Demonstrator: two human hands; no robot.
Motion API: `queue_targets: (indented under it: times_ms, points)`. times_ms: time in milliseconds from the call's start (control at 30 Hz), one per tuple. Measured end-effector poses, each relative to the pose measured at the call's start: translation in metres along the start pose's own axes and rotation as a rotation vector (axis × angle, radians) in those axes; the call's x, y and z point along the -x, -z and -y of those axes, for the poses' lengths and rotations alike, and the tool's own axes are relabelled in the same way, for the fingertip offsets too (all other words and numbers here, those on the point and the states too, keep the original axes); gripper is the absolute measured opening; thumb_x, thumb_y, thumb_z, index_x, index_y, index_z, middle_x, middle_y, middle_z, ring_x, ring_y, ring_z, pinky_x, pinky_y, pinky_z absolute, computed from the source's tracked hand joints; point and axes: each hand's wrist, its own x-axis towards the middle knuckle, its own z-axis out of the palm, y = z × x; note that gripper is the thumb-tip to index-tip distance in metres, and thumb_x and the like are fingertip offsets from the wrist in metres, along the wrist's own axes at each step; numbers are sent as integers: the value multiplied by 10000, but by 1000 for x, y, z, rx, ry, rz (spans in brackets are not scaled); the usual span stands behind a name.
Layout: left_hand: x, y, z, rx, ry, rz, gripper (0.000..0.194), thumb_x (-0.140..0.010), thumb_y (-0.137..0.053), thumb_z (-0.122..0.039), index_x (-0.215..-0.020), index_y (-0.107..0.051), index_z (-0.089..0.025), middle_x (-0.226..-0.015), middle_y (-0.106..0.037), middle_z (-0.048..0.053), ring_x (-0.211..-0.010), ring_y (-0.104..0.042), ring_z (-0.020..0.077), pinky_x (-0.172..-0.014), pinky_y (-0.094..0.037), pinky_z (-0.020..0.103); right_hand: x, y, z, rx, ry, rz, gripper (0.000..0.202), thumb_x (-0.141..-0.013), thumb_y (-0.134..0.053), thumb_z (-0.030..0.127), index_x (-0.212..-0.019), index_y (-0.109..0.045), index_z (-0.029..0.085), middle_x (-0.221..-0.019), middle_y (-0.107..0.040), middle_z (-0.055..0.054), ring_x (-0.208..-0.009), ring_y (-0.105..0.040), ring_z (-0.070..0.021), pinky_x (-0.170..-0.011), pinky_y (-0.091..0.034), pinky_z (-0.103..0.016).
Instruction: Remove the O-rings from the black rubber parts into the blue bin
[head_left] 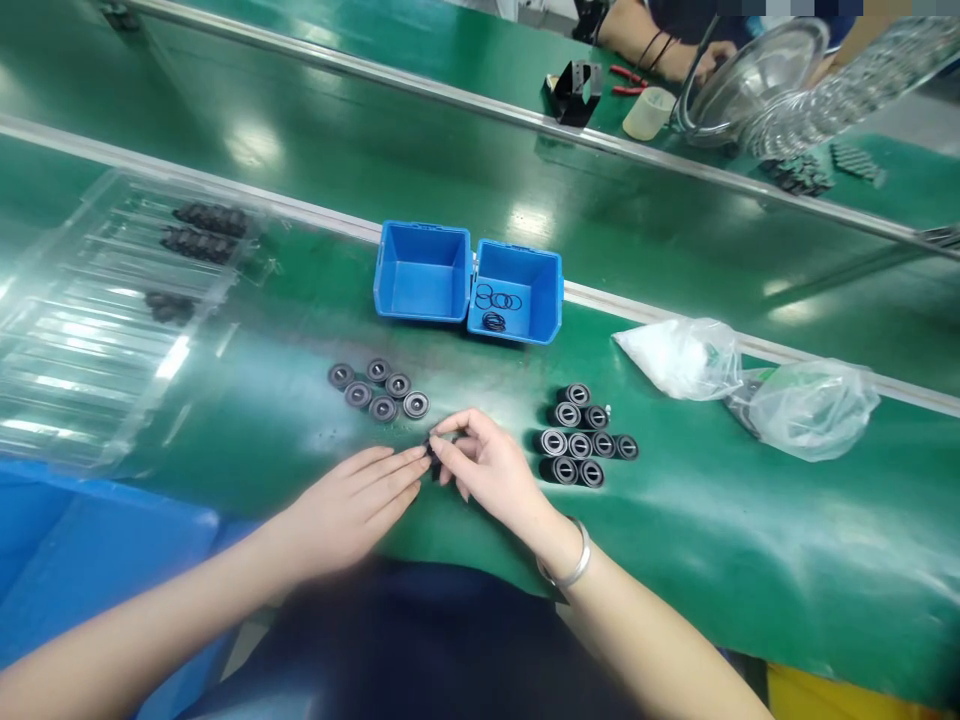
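Between my two hands is a small black round part [431, 452], mostly covered by my fingers. My left hand [358, 498] comes in from the left with fingers straight and together, their tips pressed against it. My right hand [484, 462] pinches the same part between thumb and curled fingers. Just beyond my hands lie several black round parts [383, 408] with pale centres, spread in a loose group. To the right of my right hand stand several black cylindrical parts [579, 446], each with a slotted top, bunched in uneven rows.
Two blue bins [422, 275] stand behind the parts; the right bin [534, 335] holds thin black rings [494, 321]. Plastic bags [814, 410] lie at right. A clear tray [97, 330] with dark parts sits at left. Across a metal rail [480, 97], another person's arm [637, 40] shows.
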Motion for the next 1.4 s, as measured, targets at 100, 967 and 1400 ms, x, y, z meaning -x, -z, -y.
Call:
queue_targets:
  times_ms: [100,967,1400]
  points:
    - [0,-1,1,-15,-6,21,320,-965,-376,-67,-1125,-653,-75,-1249,-683,147,-1205,-609,242,-1068,-429,407,-4,2,1,-152,-131,119,242,-897,-603,410,-1009,-549,203,-601,-644,29,-355,-515,-90,-293,-336,-153]
    - [-2,-10,-10,80,64,124,301,-958,-421,-68,-1098,-673,-157,-1318,-653,46,-1334,-473,255,-1131,-253,421,13,0,-6,-632,-237,127,393,-874,-667,363,-1201,-652,145,-645,-628,1,-560,-576,-103,-482,-433,-199]
    - [-2,-10,-3,55,-42,139,348,-952,-369,-71,-1181,-631,-86,-1370,-596,166,-1362,-454,253,-1085,-311,409,8,2,-5,-646,-237,219,384,-935,-585,457,-1193,-598,173,-722,-663,-37,-696,-700,-182,-416,-498,-180]
